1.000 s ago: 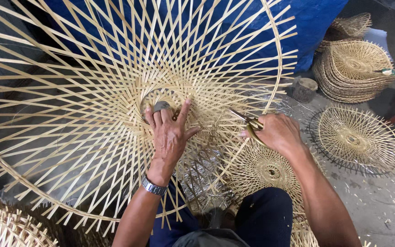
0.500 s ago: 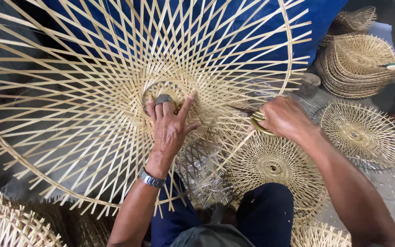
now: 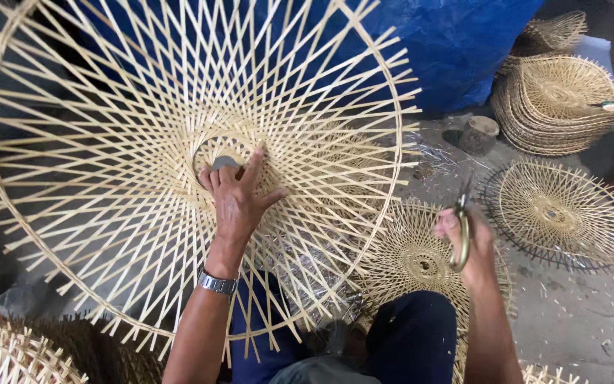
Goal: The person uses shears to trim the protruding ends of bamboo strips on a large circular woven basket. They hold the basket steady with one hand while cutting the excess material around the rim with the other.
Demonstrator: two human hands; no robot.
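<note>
Two hands are busy here: our left hand (image 3: pixel 239 203) lies spread, fingers (image 3: pixel 254 167) splayed flat on the hub of the large round openwork frame of pale bamboo strips (image 3: pixel 108 142), its fingertips at the rim of the small centre ring, pressing rather than gripping. Our right hand (image 3: pixel 467 245) is curled closed around a pair of brass-handled scissors (image 3: pixel 461 227), blades pointing up. Half a second ago that hand was at the frame's right edge; it has now drawn back clear of the strips, so a cut there seems finished (we judge). Around us lie a smaller woven bamboo disc (image 3: pixel 421 263) by the knee, another dark-rimmed disc (image 3: pixel 559 213), a stack of woven frames (image 3: pixel 559 103), a blue tarpaulin (image 3: pixel 456 43) and a short wooden stump (image 3: pixel 479 134). Nothing blocks either hand.
</note>
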